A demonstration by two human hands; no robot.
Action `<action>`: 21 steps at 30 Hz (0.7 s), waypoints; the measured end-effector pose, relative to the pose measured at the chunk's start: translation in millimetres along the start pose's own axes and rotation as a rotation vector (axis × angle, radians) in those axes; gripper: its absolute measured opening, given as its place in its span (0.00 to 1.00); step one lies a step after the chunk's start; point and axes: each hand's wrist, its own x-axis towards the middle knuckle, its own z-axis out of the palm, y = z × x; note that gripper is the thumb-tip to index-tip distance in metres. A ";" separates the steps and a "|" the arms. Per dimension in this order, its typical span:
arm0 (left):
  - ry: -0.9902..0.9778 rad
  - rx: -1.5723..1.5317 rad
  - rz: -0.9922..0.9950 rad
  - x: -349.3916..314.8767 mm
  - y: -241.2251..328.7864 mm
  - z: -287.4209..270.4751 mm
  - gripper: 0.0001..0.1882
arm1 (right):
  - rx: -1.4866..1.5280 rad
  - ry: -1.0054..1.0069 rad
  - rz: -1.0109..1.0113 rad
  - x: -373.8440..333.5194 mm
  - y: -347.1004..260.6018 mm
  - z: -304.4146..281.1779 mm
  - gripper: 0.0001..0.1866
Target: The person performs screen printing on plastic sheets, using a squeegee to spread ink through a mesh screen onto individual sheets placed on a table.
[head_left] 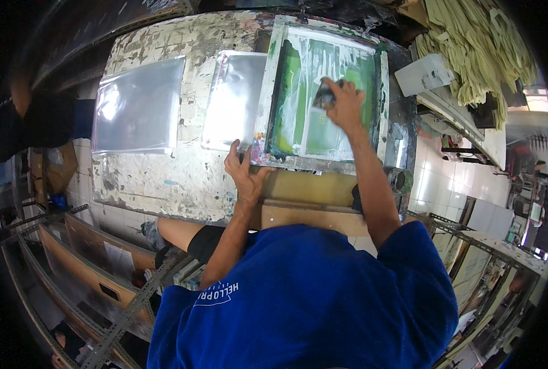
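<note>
My right hand (348,107) is closed on a small dark squeegee (324,96), held over the mesh of a screen printing frame (268,92). White ink (295,92) lies in streaks across the green mesh, thickest along its left side and top. At the frame's near left corner is my left hand (244,178), fingers spread and thumb by the near rail. It holds nothing that I can see. A clear plastic sheet (231,101) lies partly beneath the frame's left side. Another clear sheet (138,107) rests farther left on the table.
The paint-stained worktable (194,178) carries the frame. A whitish plastic piece (424,75) and a heap of pale yellow strips (477,49) are at the right. Metal racks with boards (95,264) stand at the lower left. Someone in dark clothes (46,120) is at far left.
</note>
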 end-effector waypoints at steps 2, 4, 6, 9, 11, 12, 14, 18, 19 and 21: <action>0.000 -0.019 -0.011 -0.4 1.0 0.3 0.42 | -0.057 0.025 0.029 33.3 15.8 1.9 0.38; 0.009 -0.027 0.006 -1.1 3.7 -1.3 0.42 | -0.005 0.057 0.014 54.8 33.3 1.5 0.34; 0.041 -0.034 0.031 1.7 1.9 -0.4 0.42 | 0.130 0.100 -0.020 74.7 40.8 -4.5 0.30; 0.045 -0.056 0.030 -2.7 -2.1 1.0 0.43 | 0.014 0.090 -0.049 70.9 27.5 -18.2 0.22; 0.001 -0.095 -0.016 -2.6 -0.6 0.9 0.44 | 0.008 0.059 -0.075 49.3 14.6 -23.3 0.20; 0.008 -0.124 -0.024 -2.0 -0.2 0.9 0.44 | 0.007 0.043 -0.092 38.0 6.2 -25.5 0.19; 0.021 -0.181 -0.039 -2.9 1.9 1.0 0.44 | 0.062 0.044 -0.101 10.5 -10.6 -35.2 0.18; 0.073 -0.192 0.014 14.3 28.8 -14.6 0.40 | 0.107 0.092 -0.150 -57.0 -58.8 -82.2 0.17; 0.081 -0.177 0.025 23.9 43.6 -24.0 0.39 | 0.099 0.131 -0.173 -65.2 -72.0 -98.5 0.18; 0.152 -0.226 0.021 42.2 70.8 -38.5 0.37 | 0.083 0.200 -0.216 -73.0 -98.1 -135.2 0.20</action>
